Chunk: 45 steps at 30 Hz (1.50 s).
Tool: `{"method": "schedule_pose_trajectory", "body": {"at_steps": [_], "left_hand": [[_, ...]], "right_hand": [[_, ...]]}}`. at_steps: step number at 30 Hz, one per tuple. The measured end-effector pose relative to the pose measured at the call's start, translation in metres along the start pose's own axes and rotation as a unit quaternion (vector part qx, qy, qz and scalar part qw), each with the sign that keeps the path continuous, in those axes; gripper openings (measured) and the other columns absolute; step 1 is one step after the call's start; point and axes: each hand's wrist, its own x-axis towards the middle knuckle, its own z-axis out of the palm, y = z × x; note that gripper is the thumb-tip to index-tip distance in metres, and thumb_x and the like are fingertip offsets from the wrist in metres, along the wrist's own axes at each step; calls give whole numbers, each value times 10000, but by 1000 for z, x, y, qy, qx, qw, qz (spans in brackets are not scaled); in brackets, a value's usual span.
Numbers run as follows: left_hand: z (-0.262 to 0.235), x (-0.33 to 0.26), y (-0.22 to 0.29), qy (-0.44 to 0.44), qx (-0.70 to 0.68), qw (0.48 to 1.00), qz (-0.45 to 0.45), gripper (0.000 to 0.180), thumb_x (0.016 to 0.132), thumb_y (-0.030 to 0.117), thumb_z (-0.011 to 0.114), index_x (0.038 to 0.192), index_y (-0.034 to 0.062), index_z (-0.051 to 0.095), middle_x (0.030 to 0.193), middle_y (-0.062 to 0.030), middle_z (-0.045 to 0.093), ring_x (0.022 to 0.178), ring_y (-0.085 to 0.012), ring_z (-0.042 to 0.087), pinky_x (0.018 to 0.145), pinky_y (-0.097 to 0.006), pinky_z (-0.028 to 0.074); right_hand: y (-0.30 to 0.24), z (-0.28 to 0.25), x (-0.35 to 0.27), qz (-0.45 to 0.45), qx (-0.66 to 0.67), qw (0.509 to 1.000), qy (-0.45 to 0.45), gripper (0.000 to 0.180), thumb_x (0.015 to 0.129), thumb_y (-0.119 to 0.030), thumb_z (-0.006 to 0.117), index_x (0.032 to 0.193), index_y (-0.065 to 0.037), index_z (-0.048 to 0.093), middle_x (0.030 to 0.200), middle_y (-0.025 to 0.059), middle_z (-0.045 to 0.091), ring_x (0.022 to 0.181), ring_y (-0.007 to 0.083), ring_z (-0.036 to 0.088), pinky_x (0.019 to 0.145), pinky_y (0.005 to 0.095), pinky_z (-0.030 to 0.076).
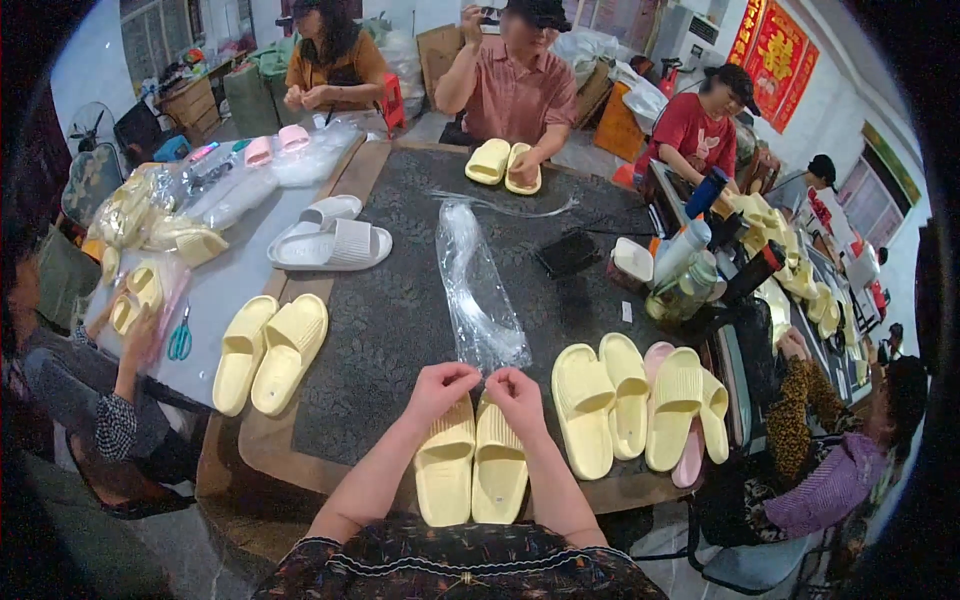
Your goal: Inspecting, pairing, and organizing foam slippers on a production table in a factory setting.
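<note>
A pair of pale yellow slide slippers lies side by side at the table's near edge, the left slipper (pixel 444 482) and the right slipper (pixel 499 490) with their toes pointing away from me. Above their toe ends, my left hand (pixel 445 390) and my right hand (pixel 514 398) are close together, fingertips pinched. Whatever sits between the fingertips is too small to make out. Just beyond the hands, a clear plastic bag (pixel 470 285) holds a bundle of thin, clear strands. My hands partly hide the slippers' toe ends.
Yellow slippers (pixel 582 410) with pink ones among them stand at my right, another yellow pair (pixel 290 355) at my left. Grey slippers (pixel 350 245), scissors (pixel 180 340), bottles (pixel 685 250) and a black tray (pixel 568 255) lie farther off. Several people work around the tables.
</note>
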Motion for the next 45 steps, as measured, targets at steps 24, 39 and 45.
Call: {"method": "schedule_pose_trajectory", "body": {"at_steps": [24,39,45], "left_hand": [[-1,5,-6,-51,15,998,30,172,828,162,696,901,6,702,774,6,659,719,-43,550,652,-221,452],[3,5,-6,14,37,999,37,165,828,160,694,895,9,689,754,7,650,689,-40,549,621,-207,442],[3,4,-8,-15,-6,1000,18,180,829,165,699,919,10,684,774,0,654,712,-46,559,645,-220,455]], "right_hand": [[-3,0,-1,-25,11,999,-26,80,880,-108,625,865,-33,602,738,-62,543,665,10,467,590,175,383],[-3,-2,-3,-29,-7,999,-12,86,877,-99,623,907,-20,608,756,-40,566,664,20,487,597,187,409],[3,0,-2,-29,0,1000,2,84,882,-110,616,889,-27,605,725,-47,535,650,21,457,585,193,390]]}}
